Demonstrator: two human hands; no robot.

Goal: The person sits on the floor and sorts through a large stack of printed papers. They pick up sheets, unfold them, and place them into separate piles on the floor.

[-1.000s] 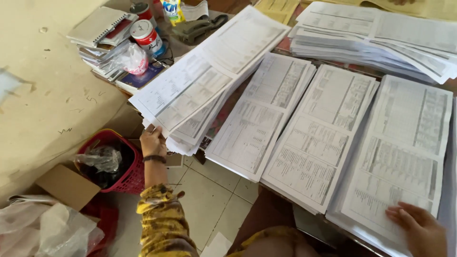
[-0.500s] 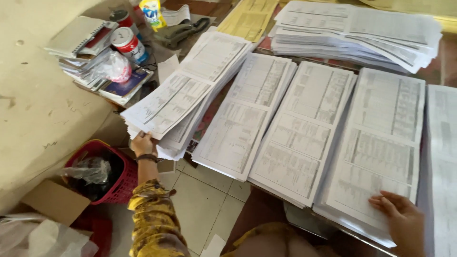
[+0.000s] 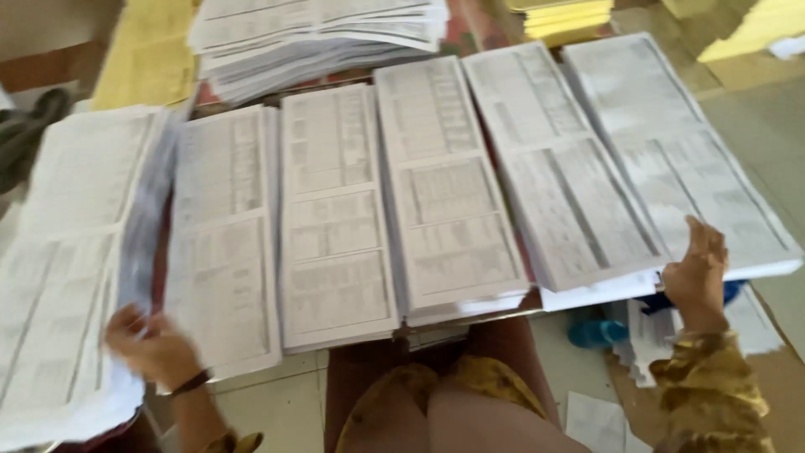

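Left hand (image 3: 155, 348), blurred at the lower left of the frame, is curled on the near edge of the leftmost paper stack (image 3: 67, 277); fingers appear closed on sheets, lifting a sheaf edge. Right hand (image 3: 698, 273), lower right, rests half open with fingers on the near corner of the rightmost stack (image 3: 671, 151). Between them four further stacks (image 3: 335, 218) lie side by side along the tabletop edge (image 3: 470, 323), apparently for sorting. Another white pile (image 3: 319, 38) and yellow sheets (image 3: 147, 54) sit beyond.

No packages, labels, signs or screens.
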